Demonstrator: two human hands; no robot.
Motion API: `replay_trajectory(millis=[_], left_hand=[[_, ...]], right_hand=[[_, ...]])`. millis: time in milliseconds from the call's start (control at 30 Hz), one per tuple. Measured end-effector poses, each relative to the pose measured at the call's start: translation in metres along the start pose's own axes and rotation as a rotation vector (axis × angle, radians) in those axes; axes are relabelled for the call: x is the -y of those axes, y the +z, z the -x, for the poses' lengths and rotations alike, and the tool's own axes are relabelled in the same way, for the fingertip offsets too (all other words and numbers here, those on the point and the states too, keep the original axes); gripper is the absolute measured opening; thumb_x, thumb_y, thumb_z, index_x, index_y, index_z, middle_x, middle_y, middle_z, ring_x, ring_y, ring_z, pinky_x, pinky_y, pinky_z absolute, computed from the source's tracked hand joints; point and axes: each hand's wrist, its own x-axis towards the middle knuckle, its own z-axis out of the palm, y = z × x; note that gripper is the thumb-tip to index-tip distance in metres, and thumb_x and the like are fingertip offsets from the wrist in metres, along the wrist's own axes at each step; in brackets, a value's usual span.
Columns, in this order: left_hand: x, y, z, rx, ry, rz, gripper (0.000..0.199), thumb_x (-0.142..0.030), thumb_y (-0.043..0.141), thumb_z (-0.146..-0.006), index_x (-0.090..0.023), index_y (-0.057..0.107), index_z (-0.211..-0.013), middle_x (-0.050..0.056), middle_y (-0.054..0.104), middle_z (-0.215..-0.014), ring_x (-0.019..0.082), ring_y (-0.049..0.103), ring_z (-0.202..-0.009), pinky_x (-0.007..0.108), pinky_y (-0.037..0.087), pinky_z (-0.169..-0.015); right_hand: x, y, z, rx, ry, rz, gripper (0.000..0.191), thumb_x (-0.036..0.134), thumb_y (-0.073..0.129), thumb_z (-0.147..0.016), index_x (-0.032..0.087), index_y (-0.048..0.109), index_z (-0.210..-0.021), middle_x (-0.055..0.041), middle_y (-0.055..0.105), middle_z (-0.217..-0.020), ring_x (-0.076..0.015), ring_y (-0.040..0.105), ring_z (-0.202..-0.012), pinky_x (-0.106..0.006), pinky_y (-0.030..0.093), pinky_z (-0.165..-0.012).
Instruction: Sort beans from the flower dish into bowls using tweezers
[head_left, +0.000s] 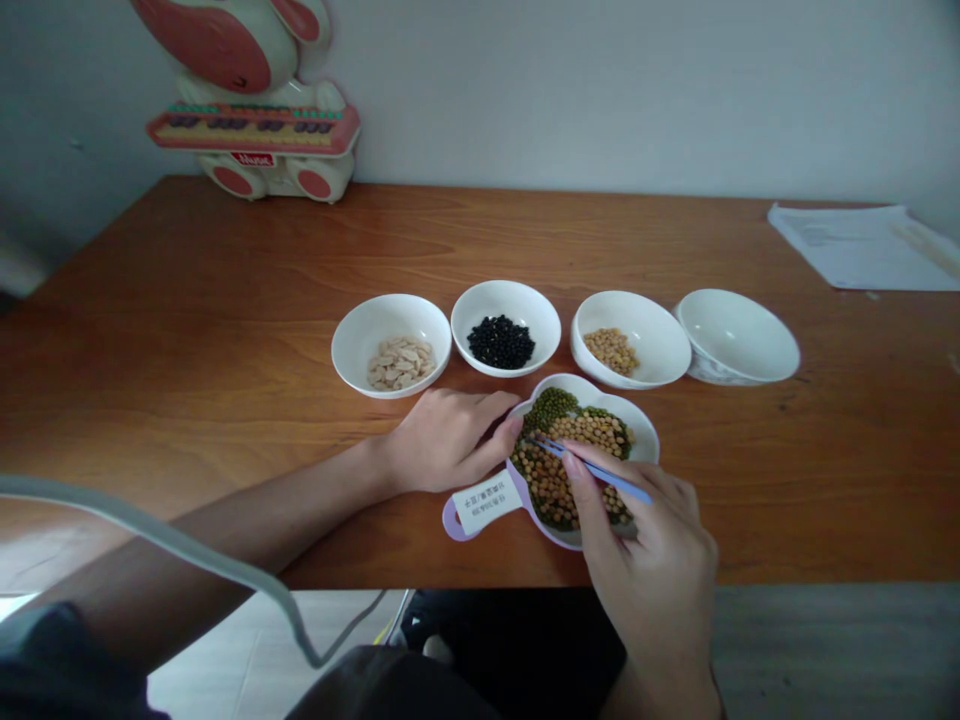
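A flower-shaped white dish with a lilac handle (486, 505) lies near the table's front edge. It holds yellow soybeans (551, 480) mixed with green mung beans (553, 405). My left hand (450, 440) is closed on the dish's left rim, thumb and fingers at the edge. Blue tweezers (611, 480) are pinched in my right hand (652, 545), their tips down among the beans at the dish's left side. Whether a bean sits between the tips is too small to tell.
Behind the dish stand white bowls in a row: one with pale flat seeds (401, 362), one with black beans (501, 342), one with soybeans (611, 350), and an empty bowl (739, 335). A toy keyboard (255, 130) and papers (862, 245) lie farther back. A grey cable (187, 555) crosses my left arm.
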Motion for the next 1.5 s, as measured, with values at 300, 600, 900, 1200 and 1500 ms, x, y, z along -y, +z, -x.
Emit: replay_trajectory(millis=[300,600,900,1200,1500], left_hand=[[0.000,0.001,0.000,-0.011,0.008,-0.002,0.041,-0.037,0.032,-0.110,-0.015,0.066,-0.114,0.008,0.080,-0.097,0.020,0.076,-0.080,0.030,0.051,-0.068],[-0.001,-0.002,0.000,0.012,0.001,0.020,0.042,-0.037,0.031,-0.110,-0.015,0.066,-0.109,0.008,0.079,-0.092,0.020,0.075,-0.078,0.030,0.051,-0.067],[-0.001,-0.002,0.000,0.002,0.014,0.019,0.040,-0.036,0.032,-0.110,-0.015,0.065,-0.108,0.007,0.078,-0.090,0.019,0.074,-0.076,0.030,0.049,-0.065],[-0.001,0.000,-0.001,-0.011,0.015,0.023,0.040,-0.036,0.031,-0.111,-0.015,0.065,-0.114,0.007,0.078,-0.091,0.019,0.075,-0.077,0.030,0.050,-0.065],[-0.001,-0.001,0.000,-0.009,0.015,0.021,0.040,-0.036,0.032,-0.110,-0.015,0.065,-0.114,0.007,0.079,-0.093,0.019,0.075,-0.077,0.029,0.050,-0.066]], right_hand=[[-0.001,-0.002,0.006,-0.055,0.096,-0.046,0.017,0.030,0.072,-0.096,0.026,0.079,-0.111,-0.0027,0.082,-0.100,-0.0189,0.074,-0.089,-0.032,0.056,-0.081],[-0.018,0.007,-0.013,-0.661,0.425,-0.117,0.026,0.036,0.075,-0.092,0.017,0.082,-0.108,-0.0120,0.082,-0.101,-0.0274,0.078,-0.083,-0.043,0.062,-0.077],[-0.040,0.020,-0.026,-0.668,0.504,-0.178,0.033,0.043,0.076,-0.091,0.013,0.082,-0.103,-0.0135,0.083,-0.096,-0.0245,0.077,-0.077,-0.035,0.058,-0.065],[-0.029,0.009,0.012,-0.435,0.311,-0.193,0.011,0.025,0.077,-0.090,0.019,0.081,-0.098,-0.0064,0.081,-0.092,-0.0188,0.075,-0.079,-0.031,0.057,-0.071],[-0.034,0.003,0.010,-0.175,0.136,-0.110,0.018,0.024,0.076,-0.092,0.023,0.080,-0.109,-0.0045,0.080,-0.096,-0.0177,0.070,-0.082,-0.033,0.057,-0.079]])
